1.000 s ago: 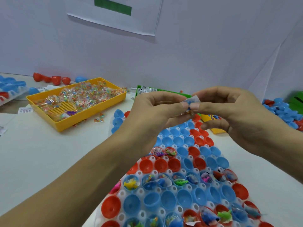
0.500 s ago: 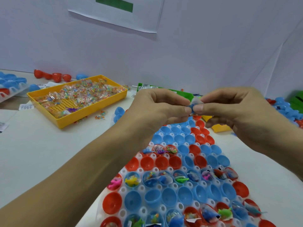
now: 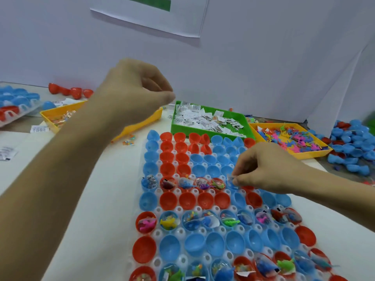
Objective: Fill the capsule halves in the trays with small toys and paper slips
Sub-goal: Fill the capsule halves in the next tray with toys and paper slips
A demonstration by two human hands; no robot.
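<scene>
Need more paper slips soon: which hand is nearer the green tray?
Left. The left hand hovers just beside the green tray; the right hand is lower, over the capsules.

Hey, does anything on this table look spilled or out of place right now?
Yes. A few small wrapped pieces lie loose on the table beside the yellow tray, and two paper slips sit stray at the left edge, outside the green tray.
</scene>
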